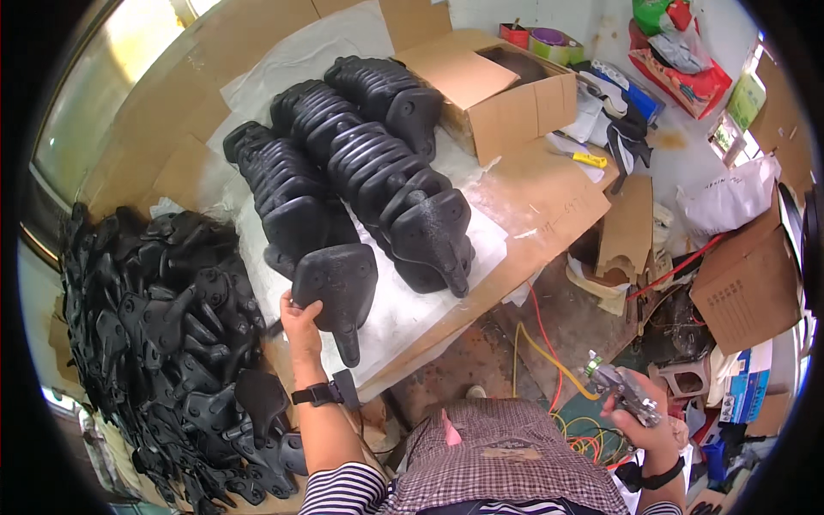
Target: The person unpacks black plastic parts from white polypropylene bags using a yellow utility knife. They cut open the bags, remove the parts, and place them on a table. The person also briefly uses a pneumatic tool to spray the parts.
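My left hand (pixel 300 326) pinches the edge of a flat black moulded part (pixel 336 281) with a rounded wide end and a narrow tail pointing toward me. It is at the near end of the left row of similar black parts (pixel 287 206), over white paper (pixel 390 322); I cannot tell whether it touches the paper. Another row of black parts (pixel 378 180) stands stacked to its right, the pieces leaning on one another. Away to the right, my right hand (pixel 639 421) is wrapped round a metal spray gun (pixel 625 388) with a yellow hose (pixel 549 356) by its front.
A large heap of loose black parts (pixel 163 335) lies on the left. An open cardboard box (pixel 524 116) stands on the table's far right, near a yellow box cutter (pixel 589 160). Red and yellow hoses (pixel 588 446) coil on the floor. Another carton (pixel 742 275) sits at right.
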The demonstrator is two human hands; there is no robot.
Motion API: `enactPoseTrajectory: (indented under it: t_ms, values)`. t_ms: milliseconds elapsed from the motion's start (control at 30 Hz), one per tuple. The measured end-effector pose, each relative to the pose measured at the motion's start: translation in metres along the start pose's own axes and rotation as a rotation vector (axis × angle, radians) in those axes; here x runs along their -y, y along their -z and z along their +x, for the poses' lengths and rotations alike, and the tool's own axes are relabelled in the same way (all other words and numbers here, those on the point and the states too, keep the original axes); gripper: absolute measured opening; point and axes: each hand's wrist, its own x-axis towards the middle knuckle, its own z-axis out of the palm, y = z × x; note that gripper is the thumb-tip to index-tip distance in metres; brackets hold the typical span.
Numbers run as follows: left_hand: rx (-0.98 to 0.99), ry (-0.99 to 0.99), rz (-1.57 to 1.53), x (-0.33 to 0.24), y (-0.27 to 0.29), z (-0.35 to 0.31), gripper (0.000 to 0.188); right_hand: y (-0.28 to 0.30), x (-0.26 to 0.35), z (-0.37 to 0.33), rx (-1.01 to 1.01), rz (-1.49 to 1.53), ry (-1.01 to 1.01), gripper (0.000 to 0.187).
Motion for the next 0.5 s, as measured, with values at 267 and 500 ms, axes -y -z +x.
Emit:
enactPoseTrajectory:
  t_ms: [267, 500]
  values:
    - [-0.183, 0.07, 0.057, -0.008, 0.029, 0.001, 0.036, -0.004, -0.024, 0.008, 0.089, 0.008, 0.073, 0.06]
    - [-0.298, -0.101, -0.067, -0.075, 0.092, -0.039, 0.034, -0.031, -0.01, 0.029, 0.374, 0.046, 0.044, 0.059]
